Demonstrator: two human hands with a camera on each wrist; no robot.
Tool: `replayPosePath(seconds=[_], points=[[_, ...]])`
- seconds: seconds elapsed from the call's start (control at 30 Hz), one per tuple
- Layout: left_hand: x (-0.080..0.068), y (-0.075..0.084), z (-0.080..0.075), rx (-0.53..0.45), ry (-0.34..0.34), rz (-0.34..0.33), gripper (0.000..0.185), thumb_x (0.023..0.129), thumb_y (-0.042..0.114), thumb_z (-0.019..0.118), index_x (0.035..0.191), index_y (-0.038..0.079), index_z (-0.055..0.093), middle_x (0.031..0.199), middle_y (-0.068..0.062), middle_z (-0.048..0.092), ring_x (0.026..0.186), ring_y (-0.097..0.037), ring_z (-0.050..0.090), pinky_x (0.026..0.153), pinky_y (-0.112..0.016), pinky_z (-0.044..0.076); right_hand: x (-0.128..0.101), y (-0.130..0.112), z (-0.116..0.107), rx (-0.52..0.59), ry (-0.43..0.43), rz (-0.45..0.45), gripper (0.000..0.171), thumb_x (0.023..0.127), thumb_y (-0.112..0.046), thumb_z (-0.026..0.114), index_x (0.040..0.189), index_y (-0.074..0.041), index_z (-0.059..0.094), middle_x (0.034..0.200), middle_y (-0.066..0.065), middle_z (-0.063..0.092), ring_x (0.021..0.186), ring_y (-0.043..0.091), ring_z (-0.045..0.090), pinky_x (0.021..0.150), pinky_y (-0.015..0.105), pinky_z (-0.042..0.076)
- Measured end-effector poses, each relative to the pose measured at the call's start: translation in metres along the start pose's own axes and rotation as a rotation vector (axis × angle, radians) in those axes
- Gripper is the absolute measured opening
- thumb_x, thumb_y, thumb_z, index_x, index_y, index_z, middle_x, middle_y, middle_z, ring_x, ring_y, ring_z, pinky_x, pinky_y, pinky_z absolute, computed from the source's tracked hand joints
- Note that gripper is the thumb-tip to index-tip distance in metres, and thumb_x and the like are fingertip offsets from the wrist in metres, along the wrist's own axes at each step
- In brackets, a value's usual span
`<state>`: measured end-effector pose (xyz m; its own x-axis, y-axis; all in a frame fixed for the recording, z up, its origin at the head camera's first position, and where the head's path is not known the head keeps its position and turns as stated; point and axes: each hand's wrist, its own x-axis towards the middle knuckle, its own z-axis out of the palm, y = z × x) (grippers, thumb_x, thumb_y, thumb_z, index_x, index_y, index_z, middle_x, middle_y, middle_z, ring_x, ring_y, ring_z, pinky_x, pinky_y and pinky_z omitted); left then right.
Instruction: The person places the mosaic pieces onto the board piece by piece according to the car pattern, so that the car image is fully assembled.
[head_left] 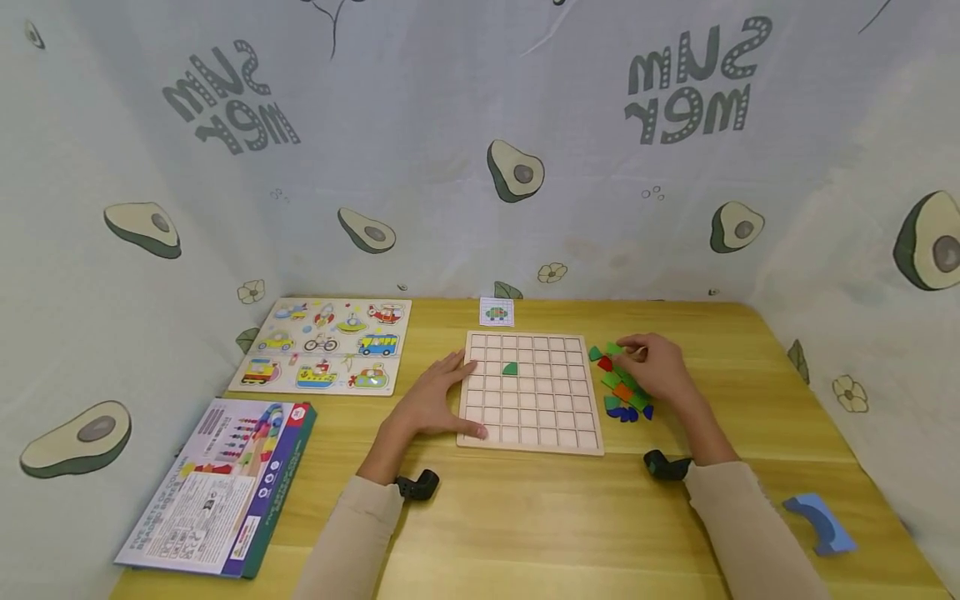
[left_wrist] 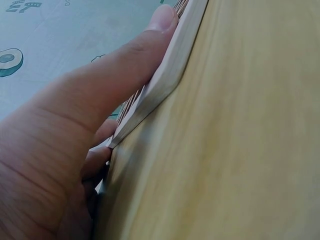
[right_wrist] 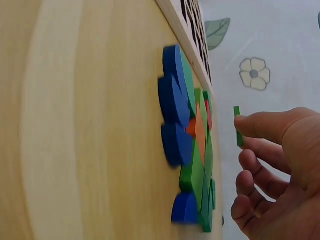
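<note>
Around us hangs a pale cloth (head_left: 450, 100) printed with avocados, and below it lies a wood-grained bench (head_left: 555, 517). At our left we have a purple-and-green cardboard box (head_left: 210, 492), with a wooden vehicle puzzle board (head_left: 322, 354) just beyond it. In the middle we see a square, pale wooden grid board (head_left: 536, 408) lying flat. Our left hand (head_left: 435, 400) rests at its left side, fingers extended and thumb lying on the near left corner. Our right hand (head_left: 660, 367) is at the far end of a heap of green, red, orange and blue flat pieces (head_left: 623, 390), just right of the grid board; the blue ones lie at the near end. Farther right we find a blue arch-shaped block (head_left: 828, 521). Behind the grid board is a small white card with a turtle picture (head_left: 497, 313). A green quarter-circle piece (head_left: 511, 368) lies on the grid's upper left part. Smallest to us is the thin green piece (right_wrist: 238, 126) that our right thumb and forefinger pinch, raised clear of the heap.
</note>
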<state>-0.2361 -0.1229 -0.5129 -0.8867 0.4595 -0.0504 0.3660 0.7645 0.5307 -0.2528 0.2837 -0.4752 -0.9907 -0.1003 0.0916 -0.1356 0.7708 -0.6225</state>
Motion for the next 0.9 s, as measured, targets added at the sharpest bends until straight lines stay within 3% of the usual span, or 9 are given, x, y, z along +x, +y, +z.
replayPosePath(seconds=[0.23, 0.63, 0.9], points=[[-0.002, 0.000, 0.003, -0.009, 0.007, -0.004, 0.124, 0.062, 0.071, 0.088, 0.163, 0.023, 0.034, 0.174, 0.000, 0.017, 0.161, -0.027, 0.015, 0.129, -0.052, 0.021, -0.001, -0.012, 0.015, 0.018, -0.041, -0.007, 0.037, 0.101, -0.023, 0.067, 0.130, 0.000, 0.067, 0.118, 0.022, 0.062, 0.093, 0.028, 0.056, 0.071, 0.033, 0.047], [-0.008, 0.003, 0.001, -0.054, 0.021, -0.016, 0.123, 0.062, 0.069, 0.089, 0.162, 0.022, 0.036, 0.173, -0.002, 0.019, 0.160, -0.033, 0.017, 0.126, -0.056, 0.026, 0.003, -0.037, 0.040, 0.064, -0.075, -0.064, 0.033, 0.099, -0.016, 0.069, 0.128, 0.000, 0.069, 0.112, 0.020, 0.063, 0.076, 0.022, 0.049, 0.064, 0.032, 0.042], [-0.007, 0.003, -0.004, -0.040, 0.020, -0.009, 0.123, 0.063, 0.069, 0.089, 0.163, 0.023, 0.034, 0.174, -0.002, 0.017, 0.160, -0.034, 0.016, 0.127, -0.057, 0.024, 0.007, -0.060, 0.055, 0.119, -0.089, -0.068, 0.031, 0.097, -0.015, 0.072, 0.125, -0.001, 0.071, 0.109, 0.018, 0.064, 0.077, 0.022, 0.049, 0.067, 0.033, 0.041]])
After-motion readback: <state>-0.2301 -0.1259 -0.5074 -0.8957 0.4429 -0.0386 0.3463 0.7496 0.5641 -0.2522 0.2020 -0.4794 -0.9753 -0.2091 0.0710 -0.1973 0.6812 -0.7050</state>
